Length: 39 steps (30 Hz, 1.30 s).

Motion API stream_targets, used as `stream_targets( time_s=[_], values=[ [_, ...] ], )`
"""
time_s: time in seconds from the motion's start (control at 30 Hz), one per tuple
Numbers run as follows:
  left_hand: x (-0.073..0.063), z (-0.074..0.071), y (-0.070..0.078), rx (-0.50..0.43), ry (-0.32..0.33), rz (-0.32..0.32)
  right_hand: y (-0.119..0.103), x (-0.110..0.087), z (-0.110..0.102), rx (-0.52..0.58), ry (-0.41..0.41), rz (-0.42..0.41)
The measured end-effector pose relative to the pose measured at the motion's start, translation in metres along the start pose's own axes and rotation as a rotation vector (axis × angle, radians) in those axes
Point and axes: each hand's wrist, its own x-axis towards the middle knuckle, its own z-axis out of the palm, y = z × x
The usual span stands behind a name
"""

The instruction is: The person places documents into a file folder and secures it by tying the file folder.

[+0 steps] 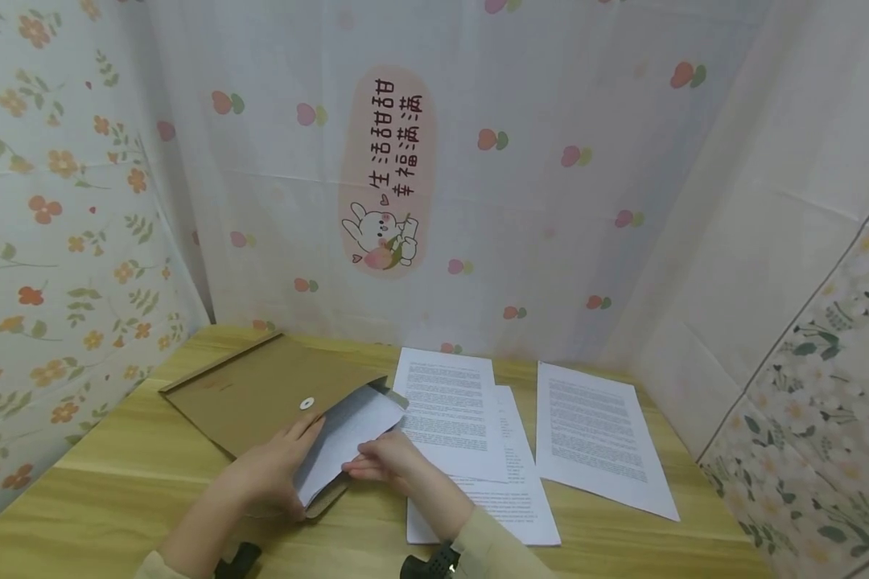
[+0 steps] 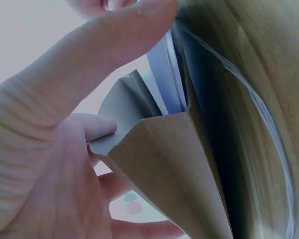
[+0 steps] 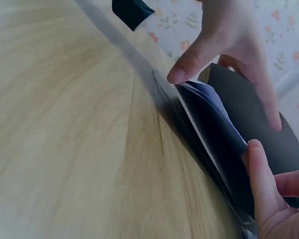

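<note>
A brown kraft paper document envelope (image 1: 253, 386) lies at the left of the table, with its mouth toward me and a white round button on it. A stack of white paper sheets (image 1: 358, 430) sits partly inside, its near end sticking out. My left hand (image 1: 275, 468) holds the envelope at its mouth, fingers on the upper side and thumb by the lower edge. In the left wrist view, the envelope's folded side gusset (image 2: 159, 139) stands spread. My right hand (image 1: 387, 460) pinches the near edge of the sheets; its thumb and fingers show in the right wrist view.
Two overlapping printed stacks (image 1: 445, 402) lie right of the envelope, partly under my right forearm. Another printed sheet stack (image 1: 597, 434) lies farther right. A white string (image 2: 259, 107) hangs by the envelope. Patterned curtains (image 1: 550, 201) enclose the wooden table (image 1: 87, 490).
</note>
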Motion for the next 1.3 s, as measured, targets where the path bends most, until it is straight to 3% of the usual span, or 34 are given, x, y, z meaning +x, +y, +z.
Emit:
stream_targets(
  time_s=[0.17, 0.57, 0.9, 1.1, 1.3],
  values=[
    [0.0, -0.001, 0.002, -0.021, -0.009, -0.005, -0.002, 0.009, 0.008, 0.013, 0.026, -0.013],
    [0.0, -0.002, 0.005, -0.049, -0.007, 0.047, 0.004, 0.036, 0.022, 0.065, 0.134, -0.045],
    [0.0, -0.003, 0.006, -0.089, -0.036, 0.033, 0.006, 0.039, 0.03, 0.078, 0.114, -0.057],
    [-0.001, -0.004, 0.005, -0.101, -0.037, 0.022, 0.007, 0.033, 0.024, 0.056, 0.057, -0.064],
    [-0.004, -0.005, 0.002, -0.125, -0.052, -0.034, 0.004, 0.022, 0.011, -0.009, 0.025, -0.062]
  ],
)
